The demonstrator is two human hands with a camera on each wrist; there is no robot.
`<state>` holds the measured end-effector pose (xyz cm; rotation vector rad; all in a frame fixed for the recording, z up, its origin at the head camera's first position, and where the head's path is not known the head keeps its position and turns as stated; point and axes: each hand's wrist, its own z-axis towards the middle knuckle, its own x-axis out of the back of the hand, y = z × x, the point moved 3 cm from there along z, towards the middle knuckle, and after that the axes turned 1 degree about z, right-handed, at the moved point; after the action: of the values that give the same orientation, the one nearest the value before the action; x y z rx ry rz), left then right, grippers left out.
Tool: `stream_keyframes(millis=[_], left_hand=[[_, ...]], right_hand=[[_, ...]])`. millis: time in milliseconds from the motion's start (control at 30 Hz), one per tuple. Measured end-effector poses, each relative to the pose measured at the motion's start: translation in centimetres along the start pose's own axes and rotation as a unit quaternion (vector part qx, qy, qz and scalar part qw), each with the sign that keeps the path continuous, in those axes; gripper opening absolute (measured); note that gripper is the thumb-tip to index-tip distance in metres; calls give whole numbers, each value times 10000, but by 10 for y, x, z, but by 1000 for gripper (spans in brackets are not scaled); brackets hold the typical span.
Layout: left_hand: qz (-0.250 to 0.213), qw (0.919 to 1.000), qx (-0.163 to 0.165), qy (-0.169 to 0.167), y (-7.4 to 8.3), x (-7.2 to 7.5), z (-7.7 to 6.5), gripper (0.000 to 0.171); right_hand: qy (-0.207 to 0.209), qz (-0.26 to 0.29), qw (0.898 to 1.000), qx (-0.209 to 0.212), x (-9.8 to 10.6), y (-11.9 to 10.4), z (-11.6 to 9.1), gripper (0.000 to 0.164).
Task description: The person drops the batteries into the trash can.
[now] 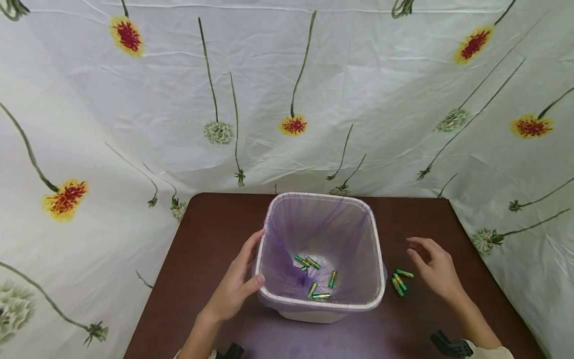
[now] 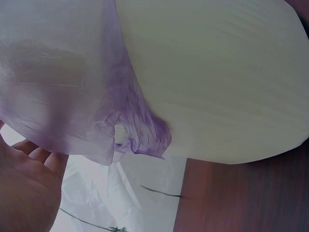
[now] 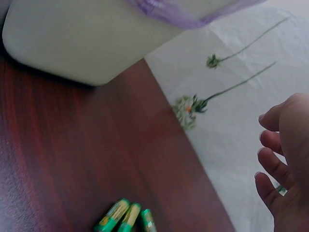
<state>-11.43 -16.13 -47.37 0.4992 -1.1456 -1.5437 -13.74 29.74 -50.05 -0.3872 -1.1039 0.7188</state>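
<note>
A pale waste bin (image 1: 314, 305) lined with a thin purple bag (image 1: 287, 234) stands on the table. Several green and gold batteries (image 1: 321, 295) lie scattered on its bottom. My left hand (image 1: 233, 284) rests along the bin's left side, thumb at the rim and fingers against the outside; in the left wrist view, the fingers (image 2: 41, 154) touch the liner. To the right of the bin, three loose batteries (image 1: 398, 281) lie close together on the tabletop. My right hand (image 1: 437, 267) hovers just right of them, fingers loosely bent, no battery seen in it.
The dark reddish-brown table (image 1: 224, 219) has its right edge not far beyond my right hand. White cloth (image 1: 179, 99) printed with flowers hangs behind and at both sides. A black band (image 1: 450, 345) is on my right wrist.
</note>
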Motion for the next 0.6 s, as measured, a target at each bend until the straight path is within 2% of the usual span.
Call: stream_keyframes(millis=[367,600], left_hand=[[23,10000,19,25,1,1,-1,78],[-41,10000,-35,-12,0,0,1,77]], right_hand=[[-11,90,9981,-615,-14,37,-20,25],[-111,115,9959,-894,-24,49,-31,23]])
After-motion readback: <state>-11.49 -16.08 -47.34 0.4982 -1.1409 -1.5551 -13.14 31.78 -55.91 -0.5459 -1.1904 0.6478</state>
